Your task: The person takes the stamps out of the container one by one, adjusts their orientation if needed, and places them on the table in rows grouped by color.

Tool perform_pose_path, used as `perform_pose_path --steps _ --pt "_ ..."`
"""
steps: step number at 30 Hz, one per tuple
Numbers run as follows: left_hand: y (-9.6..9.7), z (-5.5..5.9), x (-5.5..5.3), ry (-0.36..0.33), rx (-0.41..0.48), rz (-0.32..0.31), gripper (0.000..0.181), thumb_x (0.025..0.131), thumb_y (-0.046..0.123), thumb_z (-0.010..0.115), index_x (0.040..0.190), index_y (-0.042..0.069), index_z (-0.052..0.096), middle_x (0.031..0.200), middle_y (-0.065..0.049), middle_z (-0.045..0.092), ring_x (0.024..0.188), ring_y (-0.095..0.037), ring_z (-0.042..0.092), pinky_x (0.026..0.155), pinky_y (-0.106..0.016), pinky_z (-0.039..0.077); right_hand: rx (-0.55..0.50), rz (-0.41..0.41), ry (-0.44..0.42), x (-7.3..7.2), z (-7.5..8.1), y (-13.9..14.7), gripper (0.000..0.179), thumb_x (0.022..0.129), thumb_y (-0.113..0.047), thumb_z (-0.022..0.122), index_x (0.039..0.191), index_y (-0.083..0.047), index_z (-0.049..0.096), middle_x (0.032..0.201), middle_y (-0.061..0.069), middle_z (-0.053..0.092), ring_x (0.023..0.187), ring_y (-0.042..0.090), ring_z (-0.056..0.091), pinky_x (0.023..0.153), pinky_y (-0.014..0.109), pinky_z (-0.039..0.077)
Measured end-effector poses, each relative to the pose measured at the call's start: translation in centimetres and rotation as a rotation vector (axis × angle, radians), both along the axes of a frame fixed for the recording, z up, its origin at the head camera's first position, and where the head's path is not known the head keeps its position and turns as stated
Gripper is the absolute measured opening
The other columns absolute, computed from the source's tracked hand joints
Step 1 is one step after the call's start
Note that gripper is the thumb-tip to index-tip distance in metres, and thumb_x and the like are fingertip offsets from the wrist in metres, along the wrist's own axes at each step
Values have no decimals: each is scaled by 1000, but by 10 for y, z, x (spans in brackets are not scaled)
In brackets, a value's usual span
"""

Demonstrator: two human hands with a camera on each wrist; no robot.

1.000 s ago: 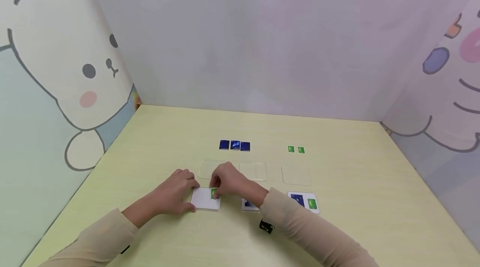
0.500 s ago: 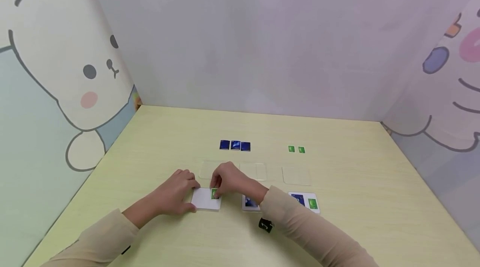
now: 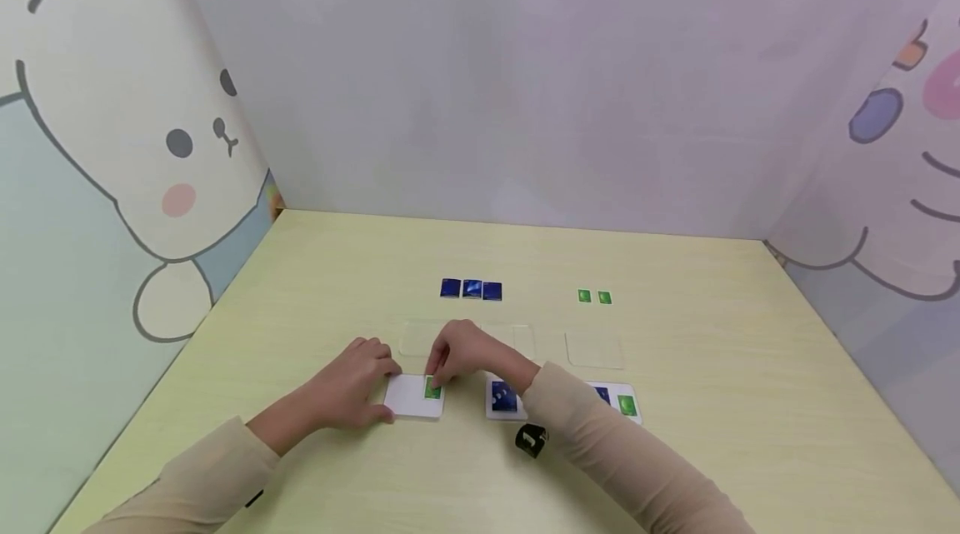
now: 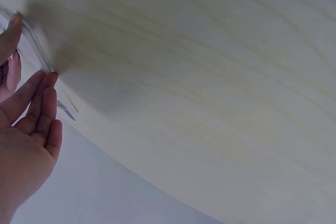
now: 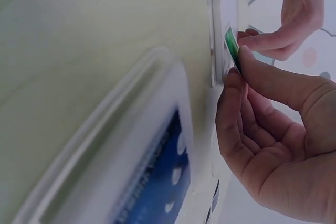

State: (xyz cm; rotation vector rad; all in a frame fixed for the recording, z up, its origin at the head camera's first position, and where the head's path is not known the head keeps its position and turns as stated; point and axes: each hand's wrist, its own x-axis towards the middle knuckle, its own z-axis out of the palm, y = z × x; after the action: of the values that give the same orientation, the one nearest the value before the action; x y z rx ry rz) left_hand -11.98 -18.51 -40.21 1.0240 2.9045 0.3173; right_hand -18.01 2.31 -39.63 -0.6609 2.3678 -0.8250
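Green card [image 3: 432, 387]: pinched in right hand [image 3: 463, 351] | white case [image 3: 405, 397]: gripped by left hand [image 3: 356, 386], between both hands | three blue cards [image 3: 472, 289]: beyond right hand

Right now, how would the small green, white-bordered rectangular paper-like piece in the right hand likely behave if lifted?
The green piece is probably light and flexible: it looks thin and slightly bowed where the right hand pinches it. It seems unlikely to roll, being flat and rectangular.
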Motion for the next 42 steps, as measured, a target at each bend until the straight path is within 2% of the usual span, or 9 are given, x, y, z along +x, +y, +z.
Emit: perform_pose_path --steps 10,20,33,42 --pt "0 0 -1 -17 -2 6 47 69 36 84 102 6 70 95 0 64 89 -12 50 89 -38 42 -7 -24 -90 -6 4 3 6 78 -11 79 82 -7 77 75 4 73 58 6 57 57 18 48" --pt "1 0 -1 -12 -1 2 46 70 36 83 103 6 70 95 0 64 89 -12 50 88 -38 41 -33 -21 -94 -9 7 7 8 78 -10 78 85 -6 77 79 8 75 59 6 59 59 20 51" --pt "1 0 -2 -14 -11 9 47 70 37 83 103 7 70 96 0 65 90 -13 51 89 -38 42 -26 -7 -123 -14 12 15 7 80 -12 76 86 -7 77 79 5 74 62 7 58 63 22 52" --pt "1 0 -2 -21 -7 9 47 69 36 83 103 7 70 96 0 65 90 -13 52 89 -38 42 -52 -13 -141 -18 14 23 9 81 -10 75 88 -5 77 80 7 74 64 8 62 68 27 57"
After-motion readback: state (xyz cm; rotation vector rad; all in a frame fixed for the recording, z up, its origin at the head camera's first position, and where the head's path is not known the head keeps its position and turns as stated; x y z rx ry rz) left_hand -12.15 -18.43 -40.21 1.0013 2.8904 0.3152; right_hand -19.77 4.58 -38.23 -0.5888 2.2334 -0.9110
